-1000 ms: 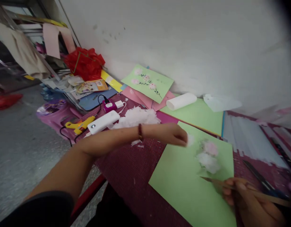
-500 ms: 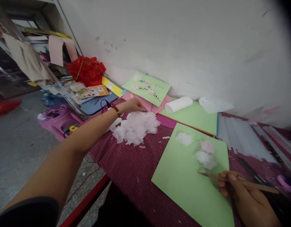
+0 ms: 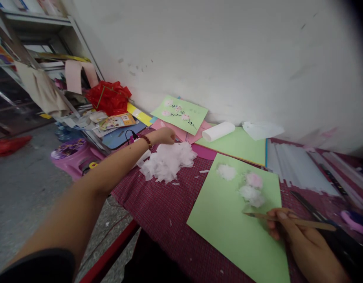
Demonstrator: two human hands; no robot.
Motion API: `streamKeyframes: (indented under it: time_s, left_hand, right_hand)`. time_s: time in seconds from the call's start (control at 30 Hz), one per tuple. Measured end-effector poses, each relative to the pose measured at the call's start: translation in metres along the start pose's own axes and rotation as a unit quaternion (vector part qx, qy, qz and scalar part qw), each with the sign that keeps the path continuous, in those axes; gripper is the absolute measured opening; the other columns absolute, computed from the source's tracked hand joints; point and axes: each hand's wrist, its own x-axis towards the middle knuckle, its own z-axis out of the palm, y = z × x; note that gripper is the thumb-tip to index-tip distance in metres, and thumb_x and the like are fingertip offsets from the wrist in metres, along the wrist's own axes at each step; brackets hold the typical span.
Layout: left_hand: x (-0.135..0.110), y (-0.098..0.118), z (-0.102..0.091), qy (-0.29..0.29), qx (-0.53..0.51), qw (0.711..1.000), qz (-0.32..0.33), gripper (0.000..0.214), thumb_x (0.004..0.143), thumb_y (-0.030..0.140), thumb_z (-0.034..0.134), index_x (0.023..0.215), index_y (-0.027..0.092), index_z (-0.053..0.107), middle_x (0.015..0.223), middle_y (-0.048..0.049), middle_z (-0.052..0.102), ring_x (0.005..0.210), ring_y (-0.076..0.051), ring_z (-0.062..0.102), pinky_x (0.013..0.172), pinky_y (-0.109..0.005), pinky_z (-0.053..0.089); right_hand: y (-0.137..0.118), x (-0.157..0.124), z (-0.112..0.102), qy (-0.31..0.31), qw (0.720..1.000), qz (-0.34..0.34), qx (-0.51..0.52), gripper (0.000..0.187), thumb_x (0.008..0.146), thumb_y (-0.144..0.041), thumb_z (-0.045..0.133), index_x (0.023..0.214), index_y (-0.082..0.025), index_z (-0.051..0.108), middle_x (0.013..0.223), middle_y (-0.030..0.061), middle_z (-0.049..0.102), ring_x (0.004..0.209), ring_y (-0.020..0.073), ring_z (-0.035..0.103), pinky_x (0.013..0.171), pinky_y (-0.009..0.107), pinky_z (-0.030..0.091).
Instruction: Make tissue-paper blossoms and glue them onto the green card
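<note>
My left hand (image 3: pixel 167 136) reaches over the far edge of a pile of thin white paper pieces (image 3: pixel 169 161). Its fingers are curled together, and whatever they may hold is hidden. In my right hand (image 3: pixel 296 232) is a slim wooden paintbrush (image 3: pixel 312 224), gripped like a pen. Its pointed tip lies at or just above a light green sheet (image 3: pixel 219 220), below the paper flowers; contact is unclear. On that sheet are a white paper flower (image 3: pixel 226 172), a pinkish one (image 3: pixel 254 180) and another white one (image 3: pixel 252 196), close below the pink.
Behind the pile lies a green card with pink flowers and dark stems (image 3: pixel 181 114). A white paper roll (image 3: pixel 219 131) rests on more green sheets. To the right are translucent strips (image 3: pixel 299 165) and a dark knife-like tool (image 3: pixel 308 206). A pink stool (image 3: pixel 72 161) stands left.
The view has shifted slightly, so the table things appear a little further left. Both hands stay in nearly the same places, the left still by the pile, the right still holding the paintbrush.
</note>
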Motion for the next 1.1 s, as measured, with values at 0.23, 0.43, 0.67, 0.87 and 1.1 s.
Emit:
streamKeyframes:
  time_s: [0.23, 0.43, 0.67, 0.87, 1.1]
  left_hand:
    - [-0.022, 0.028, -0.014, -0.008, -0.126, 0.992, -0.018, 0.004, 0.069, 0.020, 0.057, 0.069, 0.017, 0.059, 0.059, 0.0011, 0.055, 0.050, -0.008, 0.043, 0.048, -0.022, 0.030]
    - [-0.036, 0.079, 0.019, -0.161, -0.288, 0.942, 0.058, 0.007, 0.066, 0.011, 0.059, 0.070, 0.015, 0.056, 0.063, 0.0027, 0.057, 0.058, -0.007, 0.053, 0.059, -0.021, 0.043]
    - [-0.015, 0.112, 0.082, -0.227, -0.274, 0.928, 0.109, 0.008, 0.068, 0.015, 0.062, 0.075, 0.015, 0.061, 0.062, 0.0032, 0.056, 0.051, -0.005, 0.043, 0.049, -0.019, 0.031]
    - [0.009, 0.135, 0.127, -0.213, -0.279, 0.923, 0.156, 0.012, 0.074, 0.025, 0.060, 0.076, 0.015, 0.064, 0.066, 0.0014, 0.058, 0.060, -0.007, 0.049, 0.056, -0.020, 0.036]
    - [0.019, 0.128, 0.152, -0.254, -0.271, 0.914, 0.160, 0.013, 0.072, 0.023, 0.055, 0.080, 0.016, 0.063, 0.069, 0.0019, 0.057, 0.057, -0.007, 0.043, 0.053, -0.021, 0.030]
  right_hand:
    - [-0.019, -0.003, 0.000, -0.006, 0.999, -0.035, -0.011, 0.044, 0.075, -0.067, 0.049, 0.051, -0.033, 0.062, 0.055, 0.0112, 0.059, 0.056, 0.0267, 0.059, 0.063, 0.044, 0.047]
    - [-0.010, -0.003, 0.001, 0.005, 0.997, -0.046, 0.056, 0.038, 0.079, -0.061, 0.055, 0.065, -0.028, 0.067, 0.059, 0.0096, 0.060, 0.055, 0.0231, 0.056, 0.057, 0.039, 0.044]
    - [-0.012, -0.009, 0.005, 0.024, 0.983, -0.043, 0.179, 0.029, 0.084, -0.048, 0.059, 0.076, -0.020, 0.062, 0.061, 0.0001, 0.059, 0.049, 0.0139, 0.052, 0.048, 0.028, 0.041]
    - [-0.011, -0.009, 0.004, 0.072, 0.983, -0.087, 0.141, 0.019, 0.087, -0.038, 0.058, 0.082, -0.021, 0.065, 0.071, 0.0004, 0.064, 0.053, 0.0126, 0.056, 0.055, 0.028, 0.046]
    - [-0.010, -0.007, 0.005, 0.075, 0.991, -0.071, 0.081, 0.018, 0.089, -0.035, 0.056, 0.081, -0.022, 0.066, 0.071, 0.0006, 0.064, 0.057, 0.0146, 0.057, 0.060, 0.031, 0.047]
